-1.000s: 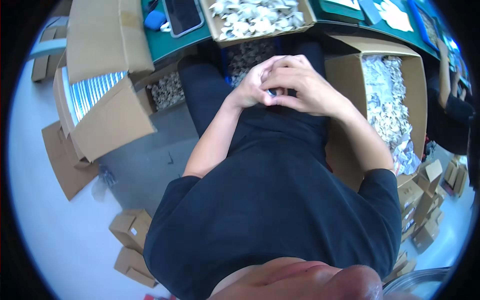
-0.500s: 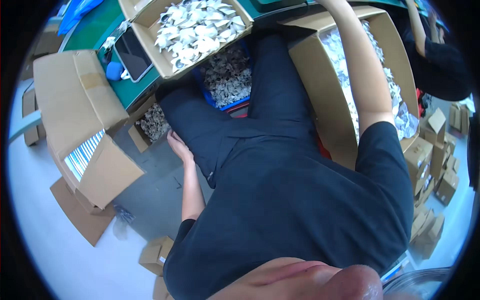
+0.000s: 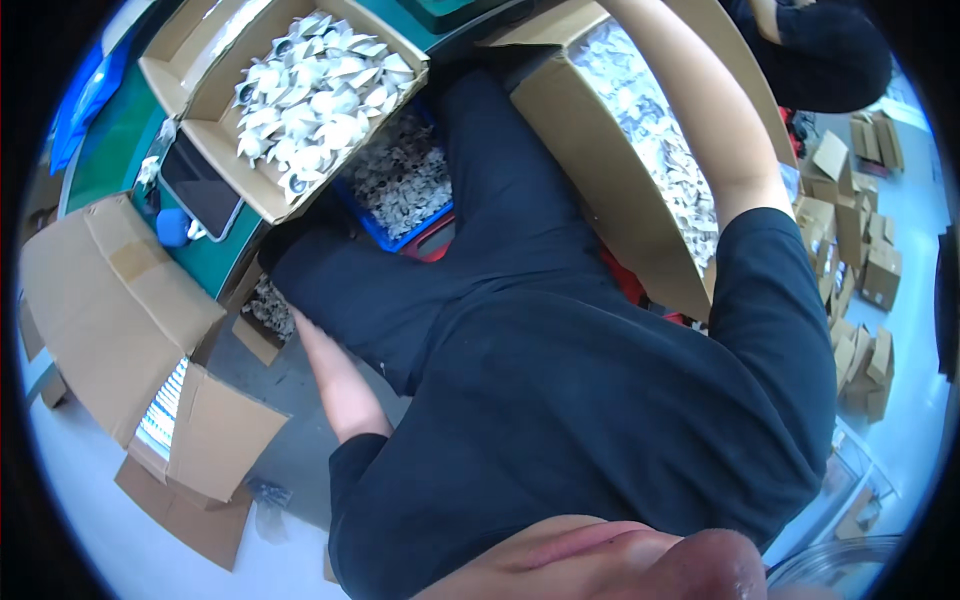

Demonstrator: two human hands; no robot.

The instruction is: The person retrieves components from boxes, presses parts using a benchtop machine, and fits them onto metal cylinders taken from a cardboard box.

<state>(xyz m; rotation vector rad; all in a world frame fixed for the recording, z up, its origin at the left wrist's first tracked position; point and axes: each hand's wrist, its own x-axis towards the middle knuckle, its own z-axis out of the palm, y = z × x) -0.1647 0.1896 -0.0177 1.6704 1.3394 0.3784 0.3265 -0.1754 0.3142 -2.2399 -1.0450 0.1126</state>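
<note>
My left forearm (image 3: 340, 385) reaches down beside my left thigh. At its end my left hand (image 3: 303, 327) shows only a sliver next to a low carton of small grey-white pieces (image 3: 268, 308); its fingers are hidden. My right forearm (image 3: 705, 110) crosses over a large cardboard box of white pieces (image 3: 640, 115), and the right hand lies beyond the upper edge. On the green table, an open carton (image 3: 232, 165) holds a heap of white, petal-like curved parts (image 3: 320, 95). Below it, between my legs, a blue bin (image 3: 410, 236) contains similar small pieces (image 3: 400, 180).
A tablet-like device (image 3: 200, 185) and a small blue object (image 3: 173, 227) lie on the green table (image 3: 110, 160). A closed-top carton (image 3: 110, 290) with an open flap stands at left. Several cardboard boxes (image 3: 880, 270) are stacked at right. Another person's dark sleeve (image 3: 830, 60) shows at upper right.
My view has turned, so the table and boxes sit further left. My left hand, its fingers seen beside my thigh before, has gone mostly out of sight near the low carton.
</note>
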